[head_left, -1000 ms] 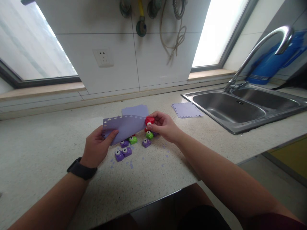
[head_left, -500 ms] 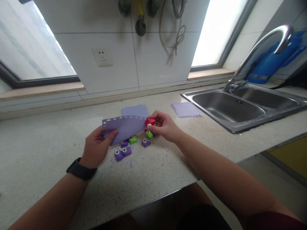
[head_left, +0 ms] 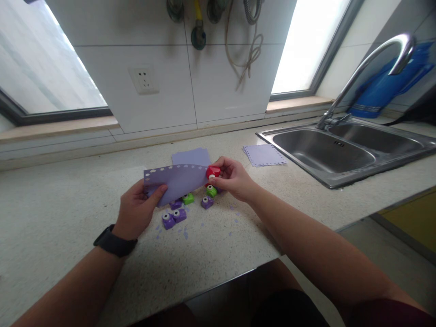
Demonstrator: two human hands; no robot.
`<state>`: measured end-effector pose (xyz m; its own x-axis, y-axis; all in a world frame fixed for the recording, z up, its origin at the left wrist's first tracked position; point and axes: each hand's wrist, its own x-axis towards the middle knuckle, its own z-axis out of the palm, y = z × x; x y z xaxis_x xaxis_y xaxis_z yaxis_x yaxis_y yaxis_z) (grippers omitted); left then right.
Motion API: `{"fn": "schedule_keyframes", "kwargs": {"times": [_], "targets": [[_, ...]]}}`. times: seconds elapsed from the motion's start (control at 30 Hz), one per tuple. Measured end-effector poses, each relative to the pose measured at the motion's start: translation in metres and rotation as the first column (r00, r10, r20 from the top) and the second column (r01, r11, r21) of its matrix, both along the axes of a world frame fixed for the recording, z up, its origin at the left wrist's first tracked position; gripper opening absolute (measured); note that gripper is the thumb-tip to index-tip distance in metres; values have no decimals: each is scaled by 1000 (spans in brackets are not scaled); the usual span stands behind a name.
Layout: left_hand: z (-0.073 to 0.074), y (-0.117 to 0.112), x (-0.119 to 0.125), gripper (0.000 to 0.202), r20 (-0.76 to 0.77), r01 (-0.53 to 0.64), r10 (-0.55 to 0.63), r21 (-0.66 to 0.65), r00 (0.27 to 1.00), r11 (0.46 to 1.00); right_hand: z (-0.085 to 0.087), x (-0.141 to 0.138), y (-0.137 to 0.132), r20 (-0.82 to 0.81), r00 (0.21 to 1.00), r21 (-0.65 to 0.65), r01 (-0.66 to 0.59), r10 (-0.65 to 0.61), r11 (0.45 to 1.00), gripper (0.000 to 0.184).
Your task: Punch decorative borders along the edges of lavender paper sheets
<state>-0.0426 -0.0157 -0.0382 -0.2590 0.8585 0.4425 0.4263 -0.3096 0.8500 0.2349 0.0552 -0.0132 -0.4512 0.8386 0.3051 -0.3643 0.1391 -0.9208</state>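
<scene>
My left hand [head_left: 136,209] pinches the left end of a purple paper sheet [head_left: 177,181] that has a row of punched holes along its top edge. At the sheet's right corner my right hand [head_left: 231,179] grips a small red craft punch [head_left: 212,172]. Several small purple and green punches [head_left: 177,213] lie on the speckled counter [head_left: 68,218] under and beside the sheet. Tiny purple paper bits [head_left: 185,234] are scattered near them. A black watch sits on my left wrist.
More purple paper [head_left: 190,156] lies behind the held sheet, and a punched purple sheet [head_left: 264,155] lies next to the steel sink [head_left: 327,156] with its tap [head_left: 368,63] at the right. A wall socket, hoses and two windows are behind. The counter's front edge is near me.
Almost nothing has moved. Both hands keep their hold on the sheet and the red punch; the view has shifted very slightly.
</scene>
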Motion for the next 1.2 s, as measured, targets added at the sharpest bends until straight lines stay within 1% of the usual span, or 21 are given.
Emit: {"fn": "schedule_keyframes", "kwargs": {"times": [0.2,0.43,0.63,0.93,1.2], "targets": [[2,-1,1,42,4,2,-2,14,1000,1000,1,0,-1,-6,1000,-2,-9,9,1000,42],[2,-1,3,42,36,15,-16,27,999,1000,1,2,-1,15,1000,32,5,-6,999,43],[3,-2,5,43,15,18,-18,41,1000,999,2,3,-1,-2,1000,68,-6,6,998,44],[3,-4,6,46,5,11,-11,28,1000,1000,4,3,-3,-17,1000,83,11,-10,996,46],[2,-3,6,47,4,21,-22,22,1000,1000,7,4,-6,2,1000,104,27,-27,994,46]]}}
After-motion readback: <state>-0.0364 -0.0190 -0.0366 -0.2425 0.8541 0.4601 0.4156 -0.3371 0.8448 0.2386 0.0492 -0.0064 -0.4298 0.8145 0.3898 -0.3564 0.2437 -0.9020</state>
